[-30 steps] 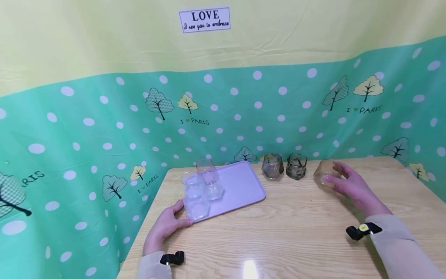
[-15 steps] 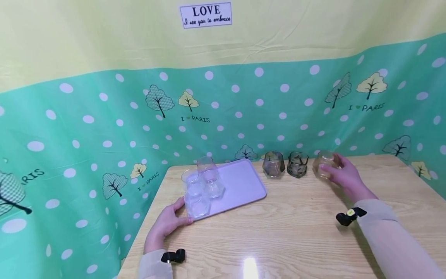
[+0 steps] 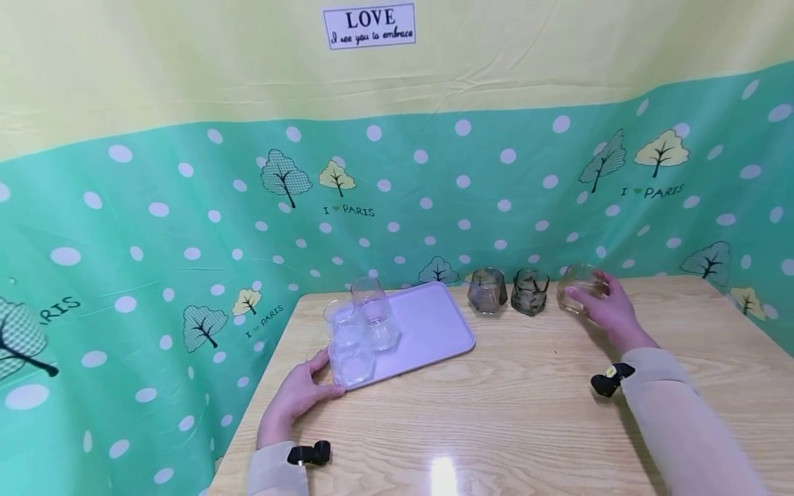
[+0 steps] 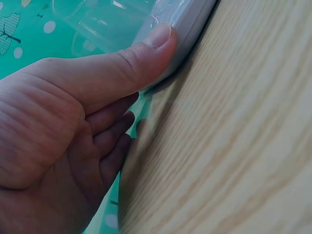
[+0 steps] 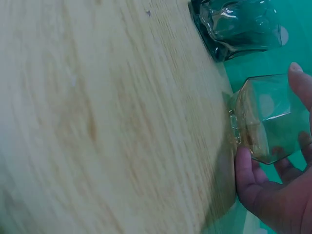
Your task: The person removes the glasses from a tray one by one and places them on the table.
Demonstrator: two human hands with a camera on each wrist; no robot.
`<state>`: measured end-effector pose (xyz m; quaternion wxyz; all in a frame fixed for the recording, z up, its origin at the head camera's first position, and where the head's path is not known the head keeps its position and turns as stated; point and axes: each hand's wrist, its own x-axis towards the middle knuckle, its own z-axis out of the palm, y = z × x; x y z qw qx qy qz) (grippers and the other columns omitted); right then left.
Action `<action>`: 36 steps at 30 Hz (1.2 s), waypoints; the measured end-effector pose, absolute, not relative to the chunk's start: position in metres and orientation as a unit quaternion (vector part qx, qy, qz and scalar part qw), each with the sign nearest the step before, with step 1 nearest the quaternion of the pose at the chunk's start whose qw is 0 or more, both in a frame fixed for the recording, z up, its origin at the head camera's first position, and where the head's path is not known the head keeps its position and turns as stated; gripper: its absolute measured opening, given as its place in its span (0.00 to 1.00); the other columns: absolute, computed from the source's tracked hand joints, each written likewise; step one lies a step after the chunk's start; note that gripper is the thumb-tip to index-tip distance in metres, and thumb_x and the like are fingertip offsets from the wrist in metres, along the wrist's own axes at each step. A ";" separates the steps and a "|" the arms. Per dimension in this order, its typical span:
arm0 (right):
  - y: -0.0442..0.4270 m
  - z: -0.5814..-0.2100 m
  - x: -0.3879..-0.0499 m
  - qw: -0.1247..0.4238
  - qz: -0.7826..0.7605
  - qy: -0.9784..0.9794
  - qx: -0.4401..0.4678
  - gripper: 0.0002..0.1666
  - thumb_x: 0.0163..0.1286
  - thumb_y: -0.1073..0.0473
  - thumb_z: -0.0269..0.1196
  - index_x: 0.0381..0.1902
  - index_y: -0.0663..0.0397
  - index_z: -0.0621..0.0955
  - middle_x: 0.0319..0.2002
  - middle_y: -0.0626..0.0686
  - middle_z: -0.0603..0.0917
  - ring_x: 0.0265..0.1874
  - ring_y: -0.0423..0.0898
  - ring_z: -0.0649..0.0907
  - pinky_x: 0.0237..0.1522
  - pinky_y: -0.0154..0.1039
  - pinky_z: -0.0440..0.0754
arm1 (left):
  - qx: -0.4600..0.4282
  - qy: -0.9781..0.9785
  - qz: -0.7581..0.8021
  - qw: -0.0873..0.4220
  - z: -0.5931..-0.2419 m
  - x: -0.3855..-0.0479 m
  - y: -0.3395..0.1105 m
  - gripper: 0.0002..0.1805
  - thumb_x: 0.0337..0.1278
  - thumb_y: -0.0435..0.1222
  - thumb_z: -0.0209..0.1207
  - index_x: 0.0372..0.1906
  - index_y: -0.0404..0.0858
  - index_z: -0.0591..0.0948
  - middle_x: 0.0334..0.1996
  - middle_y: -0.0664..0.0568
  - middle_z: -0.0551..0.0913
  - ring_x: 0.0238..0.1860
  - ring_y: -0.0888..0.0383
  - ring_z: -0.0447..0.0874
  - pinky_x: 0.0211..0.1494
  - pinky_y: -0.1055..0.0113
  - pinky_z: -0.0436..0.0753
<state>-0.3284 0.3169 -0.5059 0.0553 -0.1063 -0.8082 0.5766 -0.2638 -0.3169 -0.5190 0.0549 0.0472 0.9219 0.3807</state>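
My right hand (image 3: pixel 611 313) holds an amber-tinted glass (image 3: pixel 572 291) by its sides near the table's back edge. In the right wrist view, fingers and thumb lie around that glass (image 5: pixel 265 117), its base close to the tabletop; I cannot tell whether it touches. At the left, my left hand (image 3: pixel 296 399) holds the near-left corner of a lilac tray (image 3: pixel 431 324), its thumb on the front edge. The left wrist view shows the thumb pressed on the tray rim (image 4: pixel 192 36), with the other fingers partly hidden. Several clear glasses (image 3: pixel 355 365) stand upright on the tray's left part.
A smoky grey glass (image 3: pixel 486 295) and a darker glass (image 3: pixel 529 296) stand in a row between the tray and the amber glass. Behind the wooden table (image 3: pixel 509 413) hangs a green and yellow printed cloth (image 3: pixel 459 186).
My right hand has shifted the amber glass slightly back and left, closer to the dark glass, with the forearm following. The left hand, tray and other glasses have stayed in place.
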 end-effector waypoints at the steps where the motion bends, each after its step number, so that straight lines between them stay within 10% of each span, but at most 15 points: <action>1: 0.317 -0.507 -0.328 0.055 0.575 -0.810 -0.105 0.66 0.74 0.34 0.67 0.88 0.54 0.40 0.84 0.73 0.44 0.78 0.76 0.58 0.51 0.31 0.86 | 0.047 0.921 0.382 0.055 -0.519 -0.263 -0.317 0.57 0.51 0.47 0.82 0.83 0.38 0.65 0.82 0.41 0.62 0.83 0.38 0.53 0.84 0.40 0.54; 8: 0.314 -0.510 -0.325 0.055 0.572 -0.813 -0.097 0.66 0.76 0.32 0.64 0.88 0.52 0.37 0.84 0.73 0.39 0.80 0.79 0.50 0.75 0.72 0.63 | 0.041 0.920 0.385 0.056 -0.518 -0.263 -0.317 0.56 0.51 0.47 0.82 0.83 0.38 0.65 0.83 0.42 0.62 0.84 0.39 0.53 0.84 0.41 0.53; 19: 0.321 -0.515 -0.315 0.036 0.594 -0.798 -0.095 0.84 0.67 0.44 0.77 0.82 0.38 0.18 0.82 0.72 0.24 0.79 0.81 0.45 0.75 0.80 0.46 | 0.045 0.921 0.384 0.053 -0.519 -0.262 -0.317 0.56 0.50 0.47 0.82 0.83 0.38 0.66 0.82 0.41 0.62 0.84 0.38 0.53 0.84 0.40 0.54; 36: 0.322 -0.512 -0.305 0.019 0.633 -0.765 -0.117 0.74 0.75 0.43 0.70 0.85 0.44 0.23 0.83 0.70 0.24 0.82 0.76 0.40 0.79 0.73 0.44 | 0.049 0.916 0.396 0.048 -0.520 -0.262 -0.318 0.56 0.50 0.48 0.82 0.82 0.38 0.67 0.82 0.42 0.62 0.84 0.39 0.53 0.85 0.41 0.53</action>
